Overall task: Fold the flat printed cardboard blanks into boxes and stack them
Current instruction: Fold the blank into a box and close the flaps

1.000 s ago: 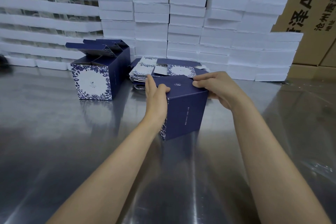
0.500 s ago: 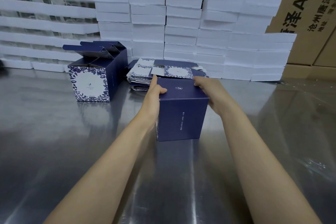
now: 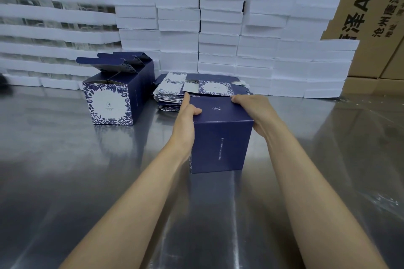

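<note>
The navy box [image 3: 220,144] is now set square on the steel table [image 3: 65,159], turned from its earlier skew; its top is closed flat; it is clasped at both flanks by left hand [image 3: 185,120] and right hand [image 3: 253,111]; stacking is judged next.

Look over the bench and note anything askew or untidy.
The blanks behind the held box lie in a splayed, uneven pile, with edges not lined up and some flaps sticking out. The open boxes at the left stand with their lids up. Nothing looks spilled or torn.
</note>
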`<state>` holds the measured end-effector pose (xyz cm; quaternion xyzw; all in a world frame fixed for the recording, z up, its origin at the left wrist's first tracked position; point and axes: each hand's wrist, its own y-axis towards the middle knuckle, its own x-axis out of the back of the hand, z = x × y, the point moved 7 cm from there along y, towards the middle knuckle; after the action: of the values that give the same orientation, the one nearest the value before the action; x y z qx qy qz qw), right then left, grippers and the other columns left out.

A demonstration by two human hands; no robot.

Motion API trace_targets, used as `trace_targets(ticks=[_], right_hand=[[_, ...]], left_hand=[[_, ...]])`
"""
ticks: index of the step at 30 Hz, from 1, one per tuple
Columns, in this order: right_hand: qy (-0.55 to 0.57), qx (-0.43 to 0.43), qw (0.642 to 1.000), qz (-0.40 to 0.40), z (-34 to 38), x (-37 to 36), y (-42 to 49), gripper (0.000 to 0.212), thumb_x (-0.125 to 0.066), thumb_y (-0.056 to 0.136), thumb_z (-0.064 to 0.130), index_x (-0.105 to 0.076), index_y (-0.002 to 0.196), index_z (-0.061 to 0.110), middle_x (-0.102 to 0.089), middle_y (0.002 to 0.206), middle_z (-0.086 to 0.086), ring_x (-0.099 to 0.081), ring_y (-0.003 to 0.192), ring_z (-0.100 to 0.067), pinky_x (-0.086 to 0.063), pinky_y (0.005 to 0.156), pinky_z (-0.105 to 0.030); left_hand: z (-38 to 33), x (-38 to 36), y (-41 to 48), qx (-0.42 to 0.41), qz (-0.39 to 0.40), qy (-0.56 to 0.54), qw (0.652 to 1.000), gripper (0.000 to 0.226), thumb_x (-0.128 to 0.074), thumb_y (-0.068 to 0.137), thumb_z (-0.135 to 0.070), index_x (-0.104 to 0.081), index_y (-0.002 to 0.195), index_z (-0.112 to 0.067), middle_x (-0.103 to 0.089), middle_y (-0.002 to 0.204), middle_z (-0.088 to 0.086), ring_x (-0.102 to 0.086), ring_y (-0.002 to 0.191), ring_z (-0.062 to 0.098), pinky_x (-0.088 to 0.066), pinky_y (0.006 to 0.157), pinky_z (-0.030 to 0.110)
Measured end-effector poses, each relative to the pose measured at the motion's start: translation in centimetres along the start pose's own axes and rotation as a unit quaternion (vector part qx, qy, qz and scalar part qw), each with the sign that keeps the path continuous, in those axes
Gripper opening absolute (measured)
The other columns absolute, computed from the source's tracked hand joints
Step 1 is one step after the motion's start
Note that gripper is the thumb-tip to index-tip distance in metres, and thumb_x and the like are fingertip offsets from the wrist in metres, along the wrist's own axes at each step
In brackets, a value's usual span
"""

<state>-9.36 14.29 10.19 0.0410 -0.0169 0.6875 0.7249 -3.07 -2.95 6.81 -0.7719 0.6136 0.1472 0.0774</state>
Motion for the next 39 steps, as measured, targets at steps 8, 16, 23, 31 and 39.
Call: trace_targets(ticks=[8,16,23,31,39], right_hand=[[0.034,-0.052,0.95,0.305,-1.0,-0.2,-0.6,0.047,-0.053,0.077,0.012,-0.067,0.121,0.022,-0.062,0.131,-0.004,-0.063,0.109,-0.017,-0.057,0.082,-0.034],[-0.017,-0.026,0.989,0.142,-0.3,0.2,0.2,0.031,-0.055,0.084,0.011,-0.072,0.11,0.012,-0.074,0.101,-0.001,-0.068,0.081,-0.015,-0.055,0.069,-0.025],[-0.008,-0.017,1.0,-0.004,0.1,0.2,0.2,0.005,-0.065,0.082,0.012,-0.065,0.087,0.01,-0.063,0.085,-0.009,-0.057,0.072,-0.02,-0.044,0.061,-0.026],[-0.224,0.071,0.972,-0.018,3.1,1.2,-0.8,0.011,-0.073,0.083,0.025,-0.073,0.089,0.016,-0.07,0.097,-0.001,-0.061,0.083,-0.017,-0.047,0.075,-0.029],[-0.507,0.162,0.844,-0.067,5.7,-3.5,-3.2,0.023,-0.066,0.087,0.032,-0.061,0.101,0.015,-0.064,0.105,-0.004,-0.056,0.106,-0.026,-0.04,0.088,-0.036]], left_hand=[[0.2,0.0,0.0,0.009,-0.008,-0.006,1.0,0.049,-0.048,0.091,-0.025,-0.05,0.138,-0.039,-0.07,0.078,-0.023,-0.064,0.054,-0.001,-0.048,0.046,0.015],[-0.1,-0.2,-0.5,-0.002,-0.001,-0.006,1.0,0.057,-0.045,0.088,-0.021,-0.045,0.138,-0.047,-0.065,0.112,-0.016,-0.066,0.073,0.003,-0.053,0.06,0.02],[-0.4,-0.3,-0.8,-0.005,0.007,-0.001,1.0,0.056,-0.045,0.088,-0.022,-0.045,0.138,-0.047,-0.066,0.112,-0.016,-0.068,0.077,0.003,-0.054,0.065,0.022],[-0.8,-0.7,-1.5,-0.03,-0.014,0.028,0.999,0.062,-0.05,0.079,-0.024,-0.045,0.139,-0.039,-0.057,0.13,-0.01,-0.059,0.111,0.013,-0.049,0.095,0.035],[-1.1,-3.4,-3.9,-0.109,-0.078,0.137,0.982,0.066,-0.038,0.094,-0.013,-0.013,0.154,-0.024,-0.012,0.157,-0.006,-0.012,0.142,0.012,-0.016,0.116,0.035]])
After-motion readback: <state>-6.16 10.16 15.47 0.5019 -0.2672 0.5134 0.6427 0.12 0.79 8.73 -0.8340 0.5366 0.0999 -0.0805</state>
